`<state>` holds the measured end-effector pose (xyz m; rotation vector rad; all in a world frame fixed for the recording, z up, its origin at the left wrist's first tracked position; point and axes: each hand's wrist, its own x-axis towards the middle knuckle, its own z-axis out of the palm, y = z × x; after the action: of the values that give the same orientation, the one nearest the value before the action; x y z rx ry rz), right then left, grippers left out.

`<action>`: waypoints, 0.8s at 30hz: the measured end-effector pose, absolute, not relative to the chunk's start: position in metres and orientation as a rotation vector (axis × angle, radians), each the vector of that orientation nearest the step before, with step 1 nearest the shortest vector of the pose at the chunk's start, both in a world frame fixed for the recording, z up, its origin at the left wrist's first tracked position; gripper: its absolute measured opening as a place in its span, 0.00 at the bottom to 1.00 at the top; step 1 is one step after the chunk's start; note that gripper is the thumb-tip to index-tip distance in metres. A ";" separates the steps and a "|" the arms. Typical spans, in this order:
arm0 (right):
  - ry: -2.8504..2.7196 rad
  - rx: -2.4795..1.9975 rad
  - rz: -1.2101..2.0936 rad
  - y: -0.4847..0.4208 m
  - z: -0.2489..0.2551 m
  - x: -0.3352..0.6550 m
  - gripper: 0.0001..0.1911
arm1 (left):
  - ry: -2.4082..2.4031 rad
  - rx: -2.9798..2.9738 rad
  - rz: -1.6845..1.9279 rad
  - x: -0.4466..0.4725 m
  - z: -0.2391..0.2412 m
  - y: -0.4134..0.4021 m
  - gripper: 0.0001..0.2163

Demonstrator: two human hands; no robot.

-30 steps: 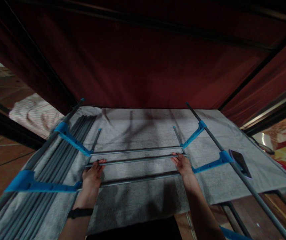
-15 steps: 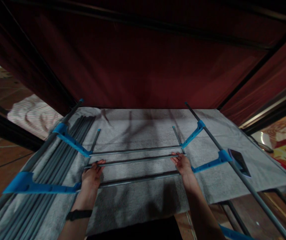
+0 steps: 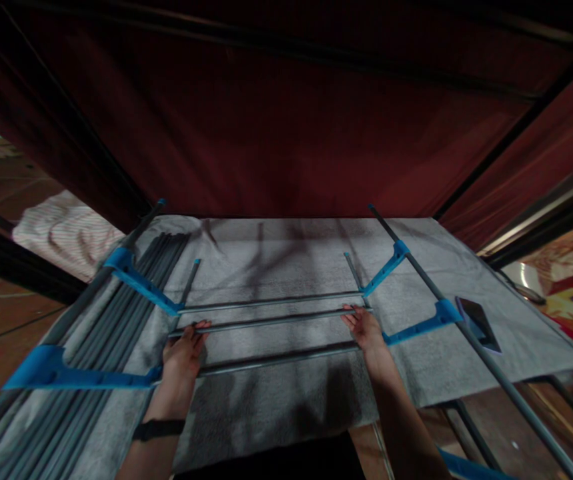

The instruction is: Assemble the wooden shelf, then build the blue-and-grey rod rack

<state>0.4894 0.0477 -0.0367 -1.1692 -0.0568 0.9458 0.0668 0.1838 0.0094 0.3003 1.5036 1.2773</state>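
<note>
Between my hands a grey metal tube [image 3: 276, 320] runs crosswise inside a rack frame. My left hand [image 3: 186, 347] is closed round its left end, fingers curled on top. At its right end my right hand [image 3: 365, 327] grips it with bent fingers. Two fixed crossbars lie parallel to it, a far crossbar [image 3: 271, 302] and a near crossbar [image 3: 281, 361]. Blue plastic brackets join these to the long side poles; a left bracket [image 3: 86, 377] and a right bracket [image 3: 421, 323] flank my hands. The tube's ends are partly hidden by my hands.
A bundle of several grey tubes [image 3: 116, 340] lies on the left of the cloth-covered surface [image 3: 276, 260]. A phone [image 3: 479, 325] lies at the right beside the right side pole [image 3: 506, 387]. Dark red panels [image 3: 286, 133] rise behind. A striped cloth [image 3: 69, 230] is at far left.
Almost nothing differs. Both hands keep hold of the tube in the same place, and the view has shifted very slightly.
</note>
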 end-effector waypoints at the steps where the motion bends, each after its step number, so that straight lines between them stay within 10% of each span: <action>1: -0.051 -1.173 0.945 0.048 -0.037 0.490 0.03 | 1.505 0.300 1.274 0.066 0.009 0.184 0.14; 24: 0.053 -1.165 0.986 0.050 -0.033 0.494 0.03 | 1.533 0.253 1.287 0.071 0.015 0.184 0.15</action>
<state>0.4936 0.0502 -0.0330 -1.1647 0.0530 0.9858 0.0709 0.1839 0.0146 0.2531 1.5333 1.2873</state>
